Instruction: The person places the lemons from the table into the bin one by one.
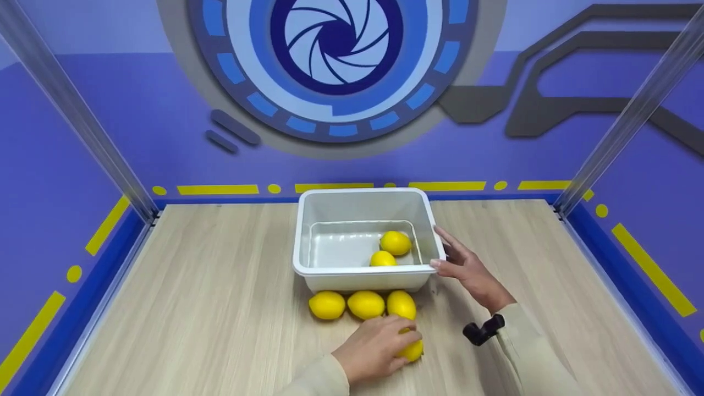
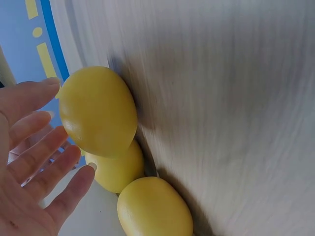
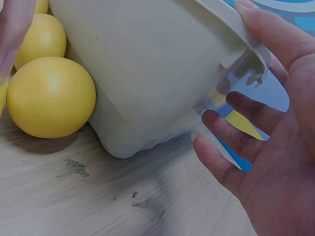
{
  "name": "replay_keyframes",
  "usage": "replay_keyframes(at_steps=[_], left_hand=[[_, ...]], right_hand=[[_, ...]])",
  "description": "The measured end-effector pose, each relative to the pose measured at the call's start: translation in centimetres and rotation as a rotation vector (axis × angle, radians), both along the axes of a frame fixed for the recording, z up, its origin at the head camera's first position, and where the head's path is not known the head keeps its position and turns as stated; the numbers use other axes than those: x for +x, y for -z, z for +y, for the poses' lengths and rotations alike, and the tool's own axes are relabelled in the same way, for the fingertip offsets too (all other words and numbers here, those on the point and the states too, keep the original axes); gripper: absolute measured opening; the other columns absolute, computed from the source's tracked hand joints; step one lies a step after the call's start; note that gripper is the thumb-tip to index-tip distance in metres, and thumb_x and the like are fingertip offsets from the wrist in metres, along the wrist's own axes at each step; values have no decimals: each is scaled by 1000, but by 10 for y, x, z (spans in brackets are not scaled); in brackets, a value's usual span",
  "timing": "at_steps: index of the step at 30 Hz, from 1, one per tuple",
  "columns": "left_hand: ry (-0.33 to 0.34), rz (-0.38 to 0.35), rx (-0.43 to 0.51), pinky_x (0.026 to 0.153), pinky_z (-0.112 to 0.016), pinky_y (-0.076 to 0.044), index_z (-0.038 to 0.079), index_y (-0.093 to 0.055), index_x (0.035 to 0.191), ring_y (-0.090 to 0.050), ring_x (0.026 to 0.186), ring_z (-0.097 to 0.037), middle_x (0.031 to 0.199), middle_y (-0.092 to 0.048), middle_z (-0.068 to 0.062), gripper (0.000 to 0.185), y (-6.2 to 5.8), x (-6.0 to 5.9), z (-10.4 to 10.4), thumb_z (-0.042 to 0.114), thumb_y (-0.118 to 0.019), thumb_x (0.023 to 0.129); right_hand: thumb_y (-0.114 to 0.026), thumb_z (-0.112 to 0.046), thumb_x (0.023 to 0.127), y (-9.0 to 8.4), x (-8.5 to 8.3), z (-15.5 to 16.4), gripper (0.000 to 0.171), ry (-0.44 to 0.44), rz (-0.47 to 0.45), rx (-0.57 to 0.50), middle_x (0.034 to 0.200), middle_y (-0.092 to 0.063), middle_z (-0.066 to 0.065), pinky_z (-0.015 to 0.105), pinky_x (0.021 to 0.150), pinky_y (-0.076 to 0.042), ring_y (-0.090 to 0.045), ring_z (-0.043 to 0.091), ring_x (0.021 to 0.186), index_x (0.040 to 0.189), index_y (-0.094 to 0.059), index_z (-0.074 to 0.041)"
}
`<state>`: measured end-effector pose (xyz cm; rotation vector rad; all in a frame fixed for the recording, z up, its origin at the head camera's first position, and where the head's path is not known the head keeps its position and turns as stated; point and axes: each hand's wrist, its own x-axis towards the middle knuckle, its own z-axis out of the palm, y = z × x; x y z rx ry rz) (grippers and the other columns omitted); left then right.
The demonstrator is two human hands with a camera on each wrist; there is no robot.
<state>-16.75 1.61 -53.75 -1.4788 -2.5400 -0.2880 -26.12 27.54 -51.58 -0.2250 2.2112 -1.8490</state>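
My left hand [image 1: 377,347] is over a yellow lemon [image 1: 412,347] near the table's front. In the left wrist view its fingers [image 2: 47,169] are spread and fairly straight around one side of that lemon [image 2: 98,112]. Behind it, three more lemons [image 1: 366,304] line up along the front of a white plastic bin [image 1: 366,270]. Inside the bin lie two lemons [image 1: 395,243], toward its right side. My right hand [image 1: 474,275] rests at the bin's right rim, its thumb near the front corner. Its lower fingers [image 3: 224,162] extend beside the bin's wall, as the right wrist view shows.
The bin stands on a pale wood-grain table [image 1: 220,286], near the blue back wall [image 1: 137,121]. Metal posts [image 1: 619,115] rise at both back corners. A black device [image 1: 484,330] is strapped at my right sleeve.
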Motion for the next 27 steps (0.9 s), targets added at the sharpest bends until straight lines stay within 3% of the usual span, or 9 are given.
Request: replay_keyframes(at_steps=[10, 20, 27], left_hand=[[1, -12, -9, 88, -22, -49, 22, -62, 119, -57, 107, -10, 119, -60, 5, 39, 1, 0, 2, 31, -74, 83], [-11, -77, -31, 90, -24, -49, 23, -63, 120, -56, 110, -10, 121, -60, 5, 38, 1, -1, 4, 30, -73, 84], [-14, -80, -40, 81, -21, -48, 24, -65, 115, -57, 99, -10, 114, -59, 6, 30, 1, 1, 6, 33, -70, 87]], right_hand=[[-63, -23, 93, 0, 0, 1, 72, -12, 3, 2, 158, -28, 13, 31, 97, -49, -37, 34, 140, 152, -24, -38], [-66, -26, 92, 0, 0, 1, 72, 1, -12, 9, 158, -28, 11, 29, 95, -50, -37, 32, 140, 150, -26, -41], [-65, -24, 92, 1, -1, 1, 73, -3, -12, 8, 158, -27, 14, 26, 94, -49, -36, 33, 140, 152, -25, -38]])
